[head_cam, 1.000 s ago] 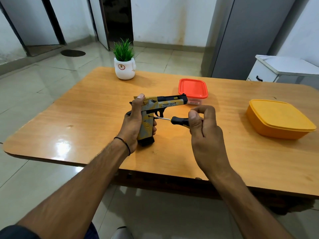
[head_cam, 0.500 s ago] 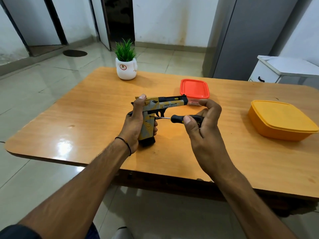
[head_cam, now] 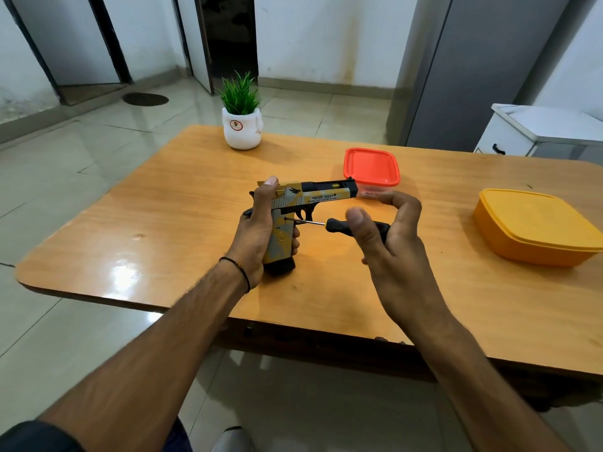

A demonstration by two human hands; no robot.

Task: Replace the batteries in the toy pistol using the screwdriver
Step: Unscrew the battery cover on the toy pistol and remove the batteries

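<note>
Now my left hand [head_cam: 254, 236] grips yellow-grey plastic toy pistol [head_cam: 319, 197], right hand [head_cam: 394, 249] pinches black-handled screwdriver [head_cam: 337, 226]; loose pinch: tip cd skid, scratch it.

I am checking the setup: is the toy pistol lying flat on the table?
No, the left hand grips the toy pistol upright, with the screwdriver tip at its grip.
</note>
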